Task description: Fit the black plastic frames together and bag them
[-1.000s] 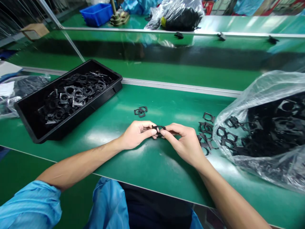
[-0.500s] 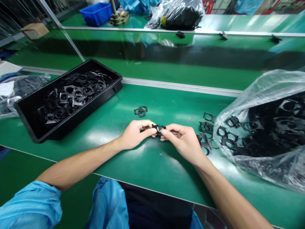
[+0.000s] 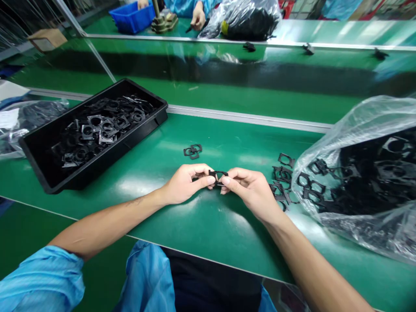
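Observation:
Between my hands, just above the green tabletop, is a small black plastic frame [image 3: 221,173] with a round opening. My left hand [image 3: 186,184] pinches its left side between thumb and fingers. On its right side my right hand [image 3: 248,188] has thumb and fingertips closed. The fingertips hide part of the frame. Beyond my hands lie a few similar black plastic frames [image 3: 194,151], overlapping on the table. To the right of my right hand, more loose black frames [image 3: 282,174] lie in a small heap beside the plastic bag.
A long black tray [image 3: 126,149] holding many black frames stands at left. At right, an open clear plastic bag [image 3: 364,108] bulges with them. Beyond the metal rail [image 3: 247,117] runs a green belt-like surface [image 3: 227,95]. Across it, a co-worker's hand [image 3: 198,16] is near a blue bin [image 3: 132,18].
My hands keep hold of the frame, which has tilted or shifted slightly. Across the line, a co-worker's hands have come into view beside the blue bin and the bag. Black parts there shifted slightly right.

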Available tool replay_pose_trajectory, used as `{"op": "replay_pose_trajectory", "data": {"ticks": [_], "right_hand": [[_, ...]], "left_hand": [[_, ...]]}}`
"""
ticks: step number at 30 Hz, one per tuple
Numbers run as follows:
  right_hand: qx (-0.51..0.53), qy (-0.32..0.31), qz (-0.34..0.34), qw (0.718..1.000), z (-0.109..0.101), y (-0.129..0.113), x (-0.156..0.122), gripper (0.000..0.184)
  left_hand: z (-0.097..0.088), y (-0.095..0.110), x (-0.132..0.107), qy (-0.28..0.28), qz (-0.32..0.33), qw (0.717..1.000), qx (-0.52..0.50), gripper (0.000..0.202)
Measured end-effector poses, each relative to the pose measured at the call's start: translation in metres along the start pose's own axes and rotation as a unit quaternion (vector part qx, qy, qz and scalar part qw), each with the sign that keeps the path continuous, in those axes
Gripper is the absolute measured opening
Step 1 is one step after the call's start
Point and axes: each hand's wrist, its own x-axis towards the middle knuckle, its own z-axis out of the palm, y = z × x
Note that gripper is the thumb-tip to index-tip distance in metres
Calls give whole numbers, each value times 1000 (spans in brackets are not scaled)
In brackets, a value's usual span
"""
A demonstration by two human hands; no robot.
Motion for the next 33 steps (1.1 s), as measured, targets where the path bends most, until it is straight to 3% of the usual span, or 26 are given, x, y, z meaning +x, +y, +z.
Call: {"op": "replay_pose_trajectory", "data": {"ticks": [11, 22, 33], "right_hand": [[-1, 26, 9, 1000, 1, 0, 0, 47], [-37, 14, 6, 999, -1, -1, -1, 48], [-4, -4, 9, 1000, -2, 1, 0, 44]], "left_hand": [[0, 2, 0, 14, 16, 999, 38, 39], [0, 2, -1, 20, 19, 998, 52, 38], [1, 5, -1, 15, 32, 998, 53, 38]]}}
